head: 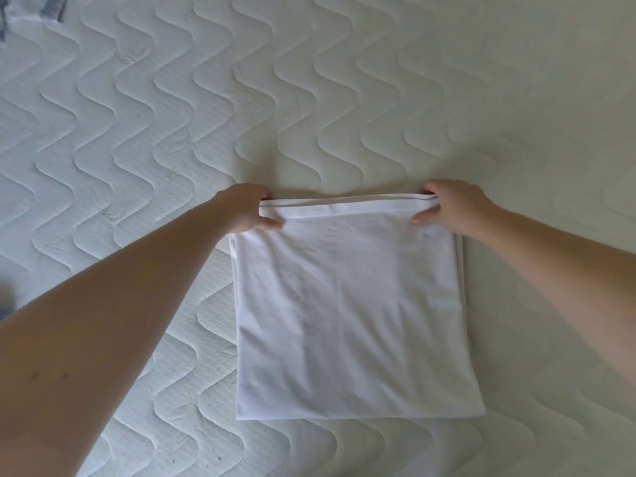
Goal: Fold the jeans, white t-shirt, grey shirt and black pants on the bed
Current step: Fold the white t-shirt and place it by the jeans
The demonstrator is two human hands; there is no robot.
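The white t-shirt [347, 304] lies on the bed as a folded rectangle in front of me, its sleeves tucked out of sight. My left hand [246, 210] pinches its far left corner, thumb on top and fingers curled under the hem. My right hand [447, 208] pinches the far right corner in the same way. The far edge is lifted slightly between the two hands, while the near edge lies flat. The grey shirt and black pants are not in view.
The bed is a white quilted mattress [172, 115] with a wavy stitch pattern, stretching all around the shirt. A scrap of blue and white cloth [31, 12], perhaps the jeans, shows at the far left corner.
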